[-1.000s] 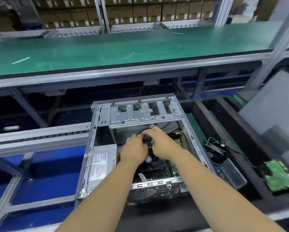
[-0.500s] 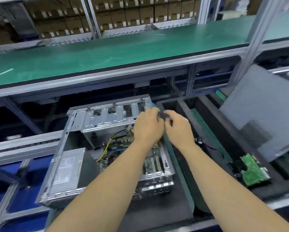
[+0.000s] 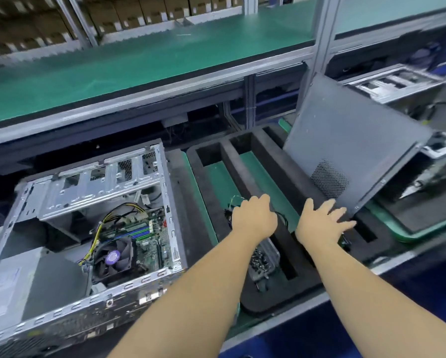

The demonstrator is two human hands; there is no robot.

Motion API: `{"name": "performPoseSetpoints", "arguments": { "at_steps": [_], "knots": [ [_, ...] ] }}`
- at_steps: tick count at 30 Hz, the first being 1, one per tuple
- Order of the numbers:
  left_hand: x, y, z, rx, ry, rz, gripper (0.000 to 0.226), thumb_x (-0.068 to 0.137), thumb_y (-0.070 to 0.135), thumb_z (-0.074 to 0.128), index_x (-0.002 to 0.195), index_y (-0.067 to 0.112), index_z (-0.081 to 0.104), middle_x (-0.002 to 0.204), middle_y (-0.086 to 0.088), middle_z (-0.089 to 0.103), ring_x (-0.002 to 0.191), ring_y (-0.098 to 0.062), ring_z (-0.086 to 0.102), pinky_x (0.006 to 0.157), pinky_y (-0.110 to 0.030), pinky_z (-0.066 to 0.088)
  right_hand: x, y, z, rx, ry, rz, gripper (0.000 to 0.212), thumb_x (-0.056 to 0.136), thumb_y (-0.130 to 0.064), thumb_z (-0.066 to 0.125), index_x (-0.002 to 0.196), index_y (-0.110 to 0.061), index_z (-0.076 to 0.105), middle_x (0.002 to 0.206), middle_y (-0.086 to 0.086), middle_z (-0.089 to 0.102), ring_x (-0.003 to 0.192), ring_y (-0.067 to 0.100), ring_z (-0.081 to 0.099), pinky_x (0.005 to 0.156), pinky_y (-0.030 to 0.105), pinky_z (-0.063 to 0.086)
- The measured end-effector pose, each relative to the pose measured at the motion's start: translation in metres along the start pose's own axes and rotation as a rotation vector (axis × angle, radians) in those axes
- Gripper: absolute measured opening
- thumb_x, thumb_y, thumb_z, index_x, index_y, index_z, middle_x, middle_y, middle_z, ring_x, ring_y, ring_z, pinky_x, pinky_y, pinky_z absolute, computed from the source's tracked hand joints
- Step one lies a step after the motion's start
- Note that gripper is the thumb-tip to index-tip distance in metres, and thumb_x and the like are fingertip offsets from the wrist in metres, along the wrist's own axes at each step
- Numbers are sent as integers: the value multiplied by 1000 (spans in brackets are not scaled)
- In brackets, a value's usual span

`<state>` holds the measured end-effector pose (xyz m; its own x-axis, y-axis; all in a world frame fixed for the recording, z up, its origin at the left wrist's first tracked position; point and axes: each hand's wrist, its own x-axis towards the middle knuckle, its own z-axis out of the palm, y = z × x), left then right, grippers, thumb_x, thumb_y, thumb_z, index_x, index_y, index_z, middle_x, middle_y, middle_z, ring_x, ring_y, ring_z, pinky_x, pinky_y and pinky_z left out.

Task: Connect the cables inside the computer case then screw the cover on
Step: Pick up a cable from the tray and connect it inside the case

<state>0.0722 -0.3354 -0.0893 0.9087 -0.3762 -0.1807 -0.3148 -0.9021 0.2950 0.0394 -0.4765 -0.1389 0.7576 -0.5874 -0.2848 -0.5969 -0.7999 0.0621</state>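
Reaching: both hands are out over the black foam tray (image 3: pixel 263 151) to the right of the computer case (image 3: pixel 92 228), away from its inside.
Left hand (image 3: pixel 254 218): fingers curled down over a small bundle of loose wires (image 3: pixel 236 202) in the tray; whether it grips them I cannot tell.
Right hand (image 3: pixel 322 223): fingers spread and straight, holding nothing, just beside the lower edge of the cover (image 3: pixel 351 151).
Cover: off the case, leaning tilted at the tray's right edge.
Case: lying open, yellow and black cables (image 3: pixel 108 223) running to the motherboard (image 3: pixel 144 233).
Screws (image 3: pixel 261 259): in a clear box at the tray's near edge.
Progress: cabling looks partly or fully done; fitting and screwing the cover remain.
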Motion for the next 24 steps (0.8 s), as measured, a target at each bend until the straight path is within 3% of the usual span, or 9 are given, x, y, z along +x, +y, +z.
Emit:
{"name": "performPoseSetpoints", "arguments": {
  "at_steps": [2,5,8,11,14,16,18,20,24],
  "knots": [
    [-1,8,11,-20,-23,-9,24,94,24,42,114,14,48,115,-11,57,103,-35,54,81,-43,42,3,11,2,18,-38,20,77,97,-28,48,160,-22,3,161,31,5,139,55,26,108,68,29],
    [-4,13,22,-65,-54,-21,27,93,24,42,118,15,48,115,-10,57,103,-35,54,81,-43,42,2,19,0,75,-9,30,72,92,-22,56,154,-16,18,145,27,40,127,45,44,101,53,43],
    [-8,11,24,-96,-62,-45,28,93,24,41,119,15,48,115,-8,58,103,-35,54,87,-46,44,0,15,-5,269,-23,23,42,87,-14,63,125,-8,47,128,19,58,122,40,49,95,46,47],
    [-8,7,21,-167,-61,-83,29,92,24,41,119,17,49,115,-5,60,102,-33,56,89,-46,47,-9,5,-18,374,-67,-14,22,87,-9,64,107,-7,56,120,18,59,121,39,47,93,46,51],
    [-9,2,10,-244,5,-104,21,93,26,41,111,18,50,106,-2,61,94,-30,58,83,-43,50,-24,-8,-39,328,64,-91,15,88,-9,62,101,-12,56,117,13,59,119,35,44,85,42,49],
    [-9,0,-1,-353,81,-136,26,99,36,35,101,17,52,101,-3,62,93,-31,59,81,-42,50,-37,-27,-61,241,301,-149,12,88,-14,63,101,-16,62,112,8,59,113,33,46,84,42,44],
    [-10,0,-23,-736,129,-237,52,102,53,22,101,16,59,105,-7,67,95,-29,62,83,-40,50,-53,-52,-85,247,583,-232,10,87,-17,66,97,-17,66,105,5,59,103,31,48,79,40,36],
    [-10,-9,-54,-1354,158,-364,70,99,67,16,120,18,61,108,-12,71,87,-23,68,76,-35,53,-70,-77,-105,397,797,-361,20,80,-10,70,99,-17,70,98,5,60,96,31,49,75,39,29],
    [-26,-85,-118,-2275,321,-300,83,90,80,22,145,21,42,129,-26,53,99,-38,62,71,-46,55,-95,-115,-121,781,1052,-777,42,67,11,64,100,-12,75,90,3,65,90,31,58,82,42,35]
  ]
}}
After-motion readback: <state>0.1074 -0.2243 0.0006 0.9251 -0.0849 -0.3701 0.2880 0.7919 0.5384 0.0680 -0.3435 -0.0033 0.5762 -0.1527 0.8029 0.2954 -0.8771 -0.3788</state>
